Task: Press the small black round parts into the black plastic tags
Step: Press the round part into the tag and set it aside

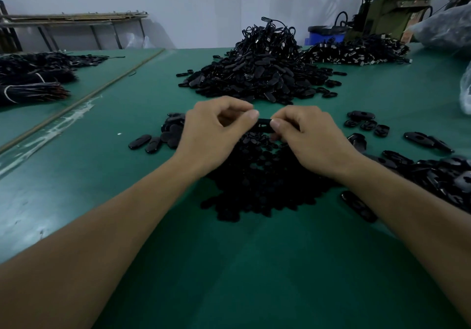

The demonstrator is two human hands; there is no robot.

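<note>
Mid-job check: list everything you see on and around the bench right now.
table: one, green, fills the view
held tag: one, black, pinched between both hands
small round parts: one heap, black, under the hands
loose tags: big heap, black, centre back
corded tags: one heap, black, back right
more tags: one heap, black, near right
cord bundles: several, black, far left
machine: one, olive green, back right
bin: one, blue, left of the machine
left hand: one, pinches the tag's left end
right hand: one, pinches its right end
</note>
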